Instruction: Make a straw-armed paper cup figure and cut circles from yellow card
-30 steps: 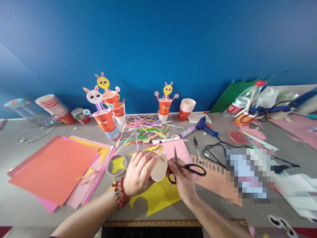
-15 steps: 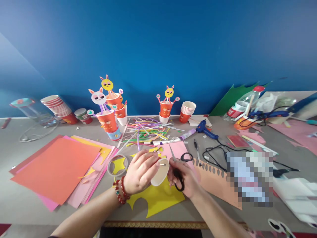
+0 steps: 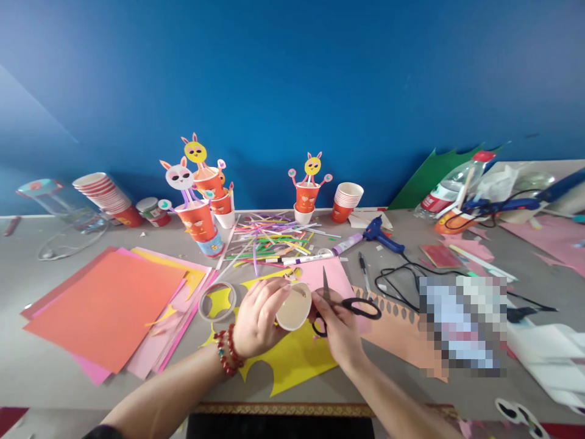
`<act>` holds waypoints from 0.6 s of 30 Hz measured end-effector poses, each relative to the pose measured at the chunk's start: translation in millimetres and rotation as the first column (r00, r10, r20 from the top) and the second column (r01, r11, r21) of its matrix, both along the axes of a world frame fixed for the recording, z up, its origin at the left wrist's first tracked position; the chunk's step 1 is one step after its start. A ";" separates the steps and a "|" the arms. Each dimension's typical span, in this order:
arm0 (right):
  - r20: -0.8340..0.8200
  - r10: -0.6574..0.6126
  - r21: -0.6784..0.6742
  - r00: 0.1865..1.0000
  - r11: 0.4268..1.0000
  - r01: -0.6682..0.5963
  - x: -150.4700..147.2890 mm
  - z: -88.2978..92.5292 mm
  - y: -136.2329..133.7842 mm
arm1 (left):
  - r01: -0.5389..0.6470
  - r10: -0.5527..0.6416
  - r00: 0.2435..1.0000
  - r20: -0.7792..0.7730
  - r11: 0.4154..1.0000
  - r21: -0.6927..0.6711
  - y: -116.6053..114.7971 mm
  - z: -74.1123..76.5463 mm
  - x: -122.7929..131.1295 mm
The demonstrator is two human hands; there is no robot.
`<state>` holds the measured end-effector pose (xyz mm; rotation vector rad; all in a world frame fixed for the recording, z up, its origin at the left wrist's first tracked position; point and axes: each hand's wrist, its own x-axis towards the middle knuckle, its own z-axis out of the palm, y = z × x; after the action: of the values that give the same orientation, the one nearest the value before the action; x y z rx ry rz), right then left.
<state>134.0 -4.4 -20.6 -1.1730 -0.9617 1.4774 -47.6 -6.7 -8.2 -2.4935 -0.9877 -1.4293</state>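
Left hand (image 3: 258, 317) curled around a paper cup (image 3: 294, 308), fingers over the top and near side, cup tipped so its pale open mouth faces the viewer; red beaded bracelets (image 3: 227, 350) on that wrist. Right hand (image 3: 340, 332) half closed on black-handled scissors (image 3: 325, 285), blades pointing up and away, one handle loop standing out to the right, the other below the fingers. Right fingertips close by the cup's right rim; contact cannot be made out. Cup held above the tabletop (image 3: 50, 378), over a yellow sheet (image 3: 301, 366) with a curved notch in its lower edge. Tape roll (image 3: 202, 302) left of the left hand; farther left, a stack of coloured paper, orange sheet (image 3: 109, 305) uppermost. Beyond the hands, a loose heap of thin coloured strips (image 3: 269, 238), a white marker (image 3: 311, 260) near its front edge. Behind the heap, a red cup with a yellow rabbit-faced figure (image 3: 312, 166), nested cups (image 3: 347, 204) to its right. Blue glue gun (image 3: 382, 235) lies right of the heap, a black pen (image 3: 364, 271) just nearer. Peach sheet (image 3: 397, 335) with a notched edge right of the scissors.
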 end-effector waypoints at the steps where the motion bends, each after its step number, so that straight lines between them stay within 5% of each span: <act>1: 0.040 -0.015 0.028 0.999 1.000 0.014 -0.3 -1.4 -1.8 | -0.015 0.015 1.000 0.018 1.000 -0.011 -1.3 -1.0 1.6; 4: 0.131 -0.039 0.160 0.991 0.987 0.017 0.8 -2.8 -4.3 | -0.081 0.088 0.992 0.089 0.994 -0.079 -4.9 -2.9 5.9; 7: 0.206 -0.015 0.426 0.978 0.902 -0.076 5.8 -1.2 -4.2 | -0.104 0.151 0.965 0.214 0.971 -0.216 -8.1 -2.3 8.4; 11: 0.346 -0.018 0.630 0.938 0.745 -0.218 16.3 0.9 -5.6 | 0.161 0.093 0.876 0.474 0.869 -0.467 -9.2 2.4 8.9; 14: 0.364 -0.036 0.647 0.931 0.729 -0.225 22.1 -1.0 -6.6 | 0.531 0.111 0.666 0.738 0.624 -0.573 -6.4 5.4 9.1; 18: 0.222 -0.030 0.618 0.974 0.778 -0.117 22.5 -4.9 -3.6 | 0.894 0.264 0.324 0.908 0.230 -0.385 0.4 4.3 7.9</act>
<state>156.5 -8.1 -25.5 -0.8177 -1.5038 0.9321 -39.7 -6.3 -4.0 -2.4447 -1.8038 -3.6567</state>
